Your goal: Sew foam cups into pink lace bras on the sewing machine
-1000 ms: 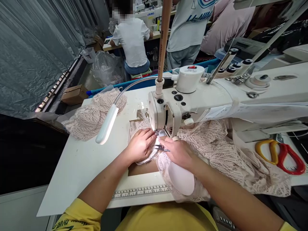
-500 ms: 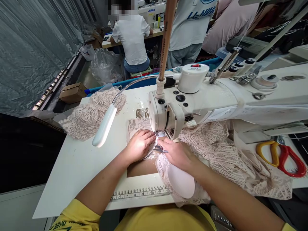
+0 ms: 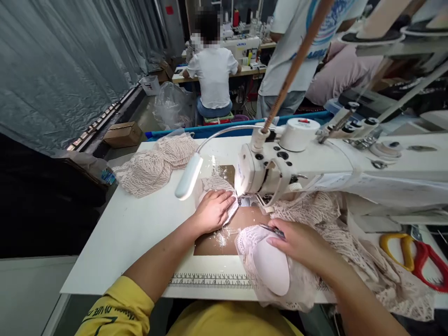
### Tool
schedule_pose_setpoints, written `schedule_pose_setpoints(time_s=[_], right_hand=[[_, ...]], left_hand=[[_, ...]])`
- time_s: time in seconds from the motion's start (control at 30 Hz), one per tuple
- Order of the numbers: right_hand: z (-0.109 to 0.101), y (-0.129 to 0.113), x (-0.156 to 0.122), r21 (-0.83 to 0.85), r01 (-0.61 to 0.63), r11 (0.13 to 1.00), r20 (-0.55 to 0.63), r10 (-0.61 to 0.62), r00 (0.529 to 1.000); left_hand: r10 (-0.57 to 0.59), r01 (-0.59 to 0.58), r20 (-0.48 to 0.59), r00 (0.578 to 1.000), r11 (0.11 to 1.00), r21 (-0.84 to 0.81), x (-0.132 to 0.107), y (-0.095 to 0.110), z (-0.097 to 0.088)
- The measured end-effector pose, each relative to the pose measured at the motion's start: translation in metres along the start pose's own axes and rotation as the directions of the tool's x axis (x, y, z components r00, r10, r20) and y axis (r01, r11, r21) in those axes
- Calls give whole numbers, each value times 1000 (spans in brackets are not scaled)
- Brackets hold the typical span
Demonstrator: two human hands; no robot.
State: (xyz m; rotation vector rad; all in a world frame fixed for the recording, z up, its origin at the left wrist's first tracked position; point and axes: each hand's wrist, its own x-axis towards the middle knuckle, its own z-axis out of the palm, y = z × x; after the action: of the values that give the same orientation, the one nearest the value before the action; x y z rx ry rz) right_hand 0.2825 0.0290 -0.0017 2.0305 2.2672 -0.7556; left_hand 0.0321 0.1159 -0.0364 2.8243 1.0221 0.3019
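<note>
From my place I see the left hand (image 3: 214, 212), fingers straight and nearly together, flat on the lace piece (image 3: 217, 183), inward from the worktop (image 3: 140, 238)'s front edge. The right hand (image 3: 301, 242)'s fingers grip small snips (image 3: 276, 231), beside the white cup (image 3: 271, 266) near that edge.

Desk (image 3: 140, 242): carried sewing machine (image 3: 336, 161) at right, lace bundle (image 3: 147, 173) at back left. Lace piece (image 3: 217, 183): lay beneath left hand (image 3: 214, 212). Ruler (image 3: 210, 281): ran along near edge. Scissors (image 3: 408, 252): lay right of heaped fabric (image 3: 345, 235).
</note>
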Motion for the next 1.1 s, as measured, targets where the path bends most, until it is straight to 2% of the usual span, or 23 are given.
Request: schedule_pose_setpoints(time_s=[0.1,0.2,0.27,0.33,0.43,0.5,0.53,0.6,0.67,0.73,0.77,0.83,0.87,0.9,0.93,0.97,1.0,1.07,1.1], right_hand=[[6,3,-5,-47,59,997,7,-58,998],[5,0,-4,-43,153,987,-47,-155,987],[2,-10,-2,13,247,969,-81,-246,966],[-2,-28,1,100,304,947,-53,-301,952],[-1,-68,11,273,314,909,75,-345,935],[4,-96,24,388,307,869,100,-371,923],[8,-109,32,419,318,850,83,-384,919],[15,-133,54,490,400,775,-50,-433,900],[18,-156,80,535,504,678,-208,-473,856],[14,-180,109,503,621,601,-425,-453,783],[9,-191,123,460,670,583,-524,-431,735],[-3,-210,153,308,755,578,-674,-427,602],[-7,-218,167,233,774,588,-715,-436,547],[-10,-224,180,188,765,616,-721,-443,534],[-10,-227,192,158,736,659,-673,-473,568],[-8,-229,202,139,696,704,-602,-498,624],[-5,-228,208,137,675,725,-558,-506,658],[6,-220,207,137,644,752,-476,-520,709],[11,-212,199,138,638,757,-446,-528,723]], left_hand=[[-110,110,54,992,994,0,-1,10,-7],[-262,263,156,952,965,15,-7,15,-20],[-316,320,187,930,947,11,-17,10,-31],[-367,375,189,911,927,-6,-34,0,-42],[-455,472,215,864,881,-31,-67,-19,-53],[-479,505,252,841,862,-48,-90,-30,-57],[-477,511,278,834,858,-61,-100,-35,-59],[-475,518,286,832,850,-93,-120,-44,-64],[-502,524,173,847,844,-114,-134,-55,-78],[-530,523,-85,844,847,-94,-144,-70,-103],[-518,518,-237,822,853,-65,-146,-78,-118],[-444,522,-496,747,853,22,-144,-99,-147],[-394,523,-574,718,850,71,-141,-110,-158],[-350,521,-616,706,846,116,-137,-122,-165],[-320,512,-624,713,845,153,-132,-135,-167],[-319,501,-587,744,847,176,-126,-147,-164],[-341,496,-532,775,850,178,-121,-159,-156],[-429,505,-372,823,852,137,-113,-178,-130],[-435,493,-322,841,861,123,-111,-184,-114]])
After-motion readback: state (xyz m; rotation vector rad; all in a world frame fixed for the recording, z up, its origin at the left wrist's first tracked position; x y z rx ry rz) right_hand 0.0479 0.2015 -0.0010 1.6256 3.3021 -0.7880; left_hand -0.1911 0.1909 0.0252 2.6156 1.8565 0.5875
